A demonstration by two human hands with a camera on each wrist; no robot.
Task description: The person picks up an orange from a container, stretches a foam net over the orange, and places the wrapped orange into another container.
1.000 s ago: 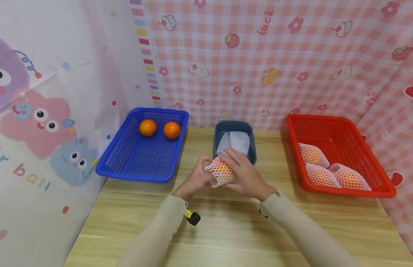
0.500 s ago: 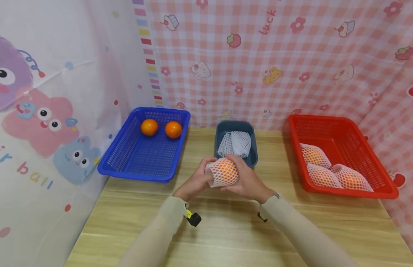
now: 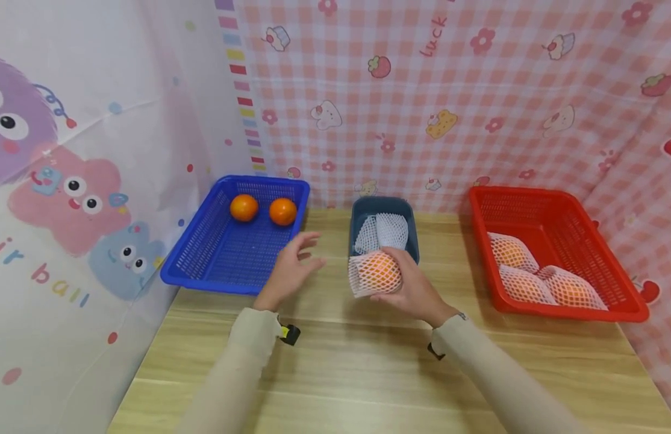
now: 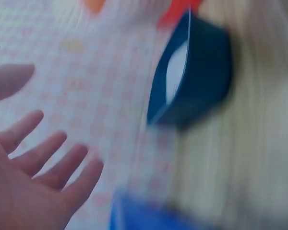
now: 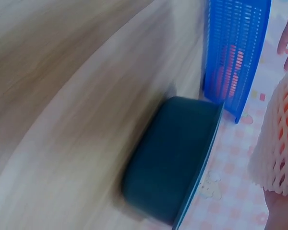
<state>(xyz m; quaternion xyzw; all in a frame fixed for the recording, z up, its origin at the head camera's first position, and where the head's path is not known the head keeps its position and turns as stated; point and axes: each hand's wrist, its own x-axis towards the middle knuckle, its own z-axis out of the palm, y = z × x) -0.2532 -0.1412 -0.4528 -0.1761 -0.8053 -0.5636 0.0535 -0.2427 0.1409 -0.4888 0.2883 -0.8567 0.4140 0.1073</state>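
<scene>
An orange in a white foam net sleeve [image 3: 380, 272] is gripped by my right hand [image 3: 414, 289], in front of the small dark teal bin. The sleeve's loose end points left. In the right wrist view the netted orange [image 5: 283, 139] shows at the right edge, partly cut off. My left hand [image 3: 289, 268] is apart from it, fingers spread, beside the right side of the blue basket [image 3: 227, 283]. The left wrist view shows that hand [image 4: 43, 167] holding nothing. Two bare oranges [image 3: 244, 208] lie at the back of the blue basket.
The teal bin [image 3: 412, 232] holds folded white foam nets [image 3: 392, 231] at the middle back. On the right stands a red basket [image 3: 558, 211] with several netted oranges [image 3: 571, 292] inside. A checked cloth [image 3: 400, 90] hangs behind the wooden table [image 3: 357, 374].
My left hand has let go of the netted orange and moved left toward the blue basket. My right hand has shifted slightly right, still holding the orange.
</scene>
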